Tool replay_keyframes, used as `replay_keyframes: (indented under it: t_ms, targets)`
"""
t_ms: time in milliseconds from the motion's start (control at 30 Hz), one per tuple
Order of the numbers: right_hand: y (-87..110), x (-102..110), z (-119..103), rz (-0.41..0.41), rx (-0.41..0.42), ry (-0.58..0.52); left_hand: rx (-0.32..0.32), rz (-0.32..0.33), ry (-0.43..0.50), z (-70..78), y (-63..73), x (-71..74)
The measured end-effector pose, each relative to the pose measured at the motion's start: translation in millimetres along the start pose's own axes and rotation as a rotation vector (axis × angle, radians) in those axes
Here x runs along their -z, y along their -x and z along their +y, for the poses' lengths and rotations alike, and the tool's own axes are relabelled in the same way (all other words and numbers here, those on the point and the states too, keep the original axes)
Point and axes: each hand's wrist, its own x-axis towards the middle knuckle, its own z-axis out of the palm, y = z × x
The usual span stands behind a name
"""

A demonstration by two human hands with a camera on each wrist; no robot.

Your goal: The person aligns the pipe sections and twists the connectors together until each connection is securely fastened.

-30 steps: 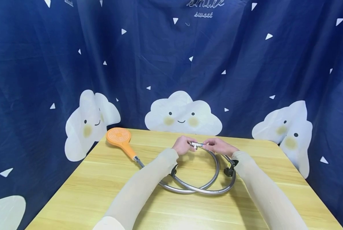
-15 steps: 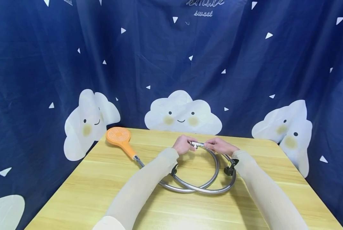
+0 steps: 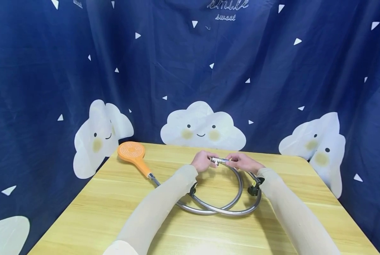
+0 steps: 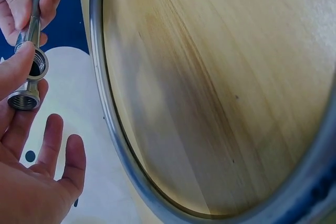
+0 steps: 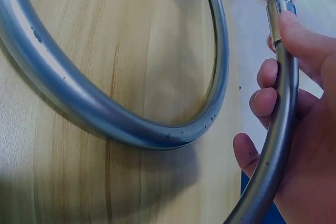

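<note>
My left hand pinches a chromed T-shaped pipe fitting between thumb and fingers; two of its threaded openings show in the left wrist view. My right hand grips the metal end nut of a grey shower hose, thumb on the nut and fingers around the hose. Nut and fitting are joined in line, with a little thread showing between them. From the right hand the hose loops over the table and crosses itself. Its other end joins an orange shower head, lying face up at the left.
The wooden table ends just beyond the hands. Behind it hangs a dark blue curtain with white clouds and triangles. The hose loop lies between and below the forearms. A black wrist camera on the right wrist sits close to the hose.
The right fingers shift slightly at the hose nut, first rightward and then back left. The left hand, the fitting and the shower head stay in place.
</note>
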Motion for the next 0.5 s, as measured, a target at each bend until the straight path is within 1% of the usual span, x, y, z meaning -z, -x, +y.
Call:
replay_keyframes:
  t_ms: [200,333,500]
  targets:
    - [-1.0,0.2,-3.0,-0.021,-0.031,0.02,0.006,0.004,-0.005,-0.2,0.8,0.4]
    - [-0.6,-0.7,-5.0,-0.015,-0.043,-0.013,0.006,0.009,-0.014,-0.7,0.7,0.5]
    - [0.0,-1.0,-2.8,-0.005,-0.015,-0.021,0.003,0.012,-0.016,-0.4,1.0,0.0]
